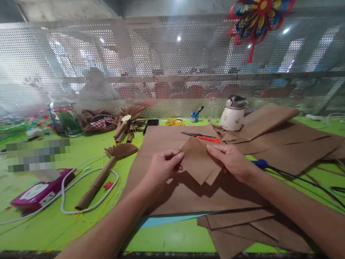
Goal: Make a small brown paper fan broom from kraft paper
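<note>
Between my two hands is a small folded piece of brown kraft paper (199,163), turned like a diamond with a second corner showing at its lower right. My left hand (166,167) is closed, pinching its left corner between thumb and fingers. On the opposite side, my right hand (228,161) grips the right edge the same way. Beneath them a large brown paper sheet (166,200) covers the table's middle. Just behind the folded piece lie a dark-bladed knife (198,135) and an orange-handled tool (209,139), on the sheet.
Brown paper sheets (294,143) pile up at right beside a white kettle-shaped jug (233,114). Paper scraps (244,230) overlap the front edge. Left are a rolled paper fan (96,188), a white cable (62,195) and a purple tissue box (42,193). A blue-handled tool (260,163) lies by my right wrist.
</note>
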A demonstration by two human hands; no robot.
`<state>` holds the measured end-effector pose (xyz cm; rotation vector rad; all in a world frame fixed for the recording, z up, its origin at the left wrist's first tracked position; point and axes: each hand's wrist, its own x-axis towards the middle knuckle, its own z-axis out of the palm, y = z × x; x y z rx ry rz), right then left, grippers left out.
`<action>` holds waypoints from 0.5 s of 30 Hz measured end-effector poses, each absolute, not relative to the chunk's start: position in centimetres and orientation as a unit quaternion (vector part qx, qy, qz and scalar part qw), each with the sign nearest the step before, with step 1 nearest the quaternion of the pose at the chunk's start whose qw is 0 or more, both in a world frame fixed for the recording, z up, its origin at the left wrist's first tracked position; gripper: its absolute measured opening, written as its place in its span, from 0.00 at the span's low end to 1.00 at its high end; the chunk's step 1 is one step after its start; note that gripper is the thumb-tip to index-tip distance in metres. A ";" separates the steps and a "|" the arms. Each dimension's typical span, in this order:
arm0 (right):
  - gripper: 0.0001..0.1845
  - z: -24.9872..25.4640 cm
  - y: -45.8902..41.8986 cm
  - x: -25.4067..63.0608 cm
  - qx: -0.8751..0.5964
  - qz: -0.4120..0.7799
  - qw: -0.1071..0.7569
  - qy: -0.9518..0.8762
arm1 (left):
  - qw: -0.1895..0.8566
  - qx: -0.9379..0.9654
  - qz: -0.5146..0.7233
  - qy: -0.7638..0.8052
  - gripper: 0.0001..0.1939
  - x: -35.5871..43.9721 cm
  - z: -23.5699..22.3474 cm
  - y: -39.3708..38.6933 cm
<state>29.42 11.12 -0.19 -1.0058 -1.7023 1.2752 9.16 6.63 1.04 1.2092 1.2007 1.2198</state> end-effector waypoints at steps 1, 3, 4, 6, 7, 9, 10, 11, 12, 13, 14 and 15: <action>0.20 -0.2 11.2 29.4 -0.391 0.495 0.398 -0.665 | 0.493 0.503 0.506 0.498 0.14 9.0 1.1 6.7; 0.20 -0.1 11.3 29.4 -0.400 0.491 0.423 -0.648 | 0.472 0.505 0.522 0.499 0.13 8.5 1.1 7.2; 0.20 0.0 11.4 29.6 -0.410 0.488 0.441 -0.631 | 0.453 0.502 0.541 0.500 0.12 8.1 1.0 7.6; 0.20 0.5 11.6 29.9 -0.424 0.482 0.483 -0.595 | 0.415 0.478 0.608 0.480 0.10 7.2 1.0 8.5; 0.20 0.7 11.8 30.1 -0.423 0.485 0.495 -0.584 | 0.401 0.448 0.653 0.461 0.09 6.7 1.0 8.9; 0.19 1.1 11.9 30.5 -0.420 0.502 0.482 -0.583 | 0.393 0.369 0.714 0.447 0.07 5.9 1.0 9.7; 0.19 1.2 11.9 30.5 -0.423 0.508 0.460 -0.592 | 0.394 0.358 0.719 0.447 0.06 5.7 1.1 9.9; 0.19 1.2 11.8 30.6 -0.426 0.515 0.435 -0.604 | 0.396 0.347 0.723 0.447 0.04 5.7 1.1 10.0; 0.19 1.2 11.8 30.5 -0.425 0.521 0.410 -0.617 | 0.400 0.345 0.723 0.446 0.03 5.7 1.1 10.1; 0.19 1.0 11.7 30.5 -0.418 0.528 0.386 -0.630 | 0.404 0.346 0.722 0.443 0.03 5.8 1.2 10.1; 0.19 0.7 11.7 30.4 -0.405 0.536 0.366 -0.644 | 0.409 0.348 0.721 0.438 0.04 6.0 1.2 10.1; 0.19 0.4 11.7 30.2 -0.387 0.544 0.350 -0.657 | 0.414 0.353 0.720 0.431 0.04 6.2 1.2 10.0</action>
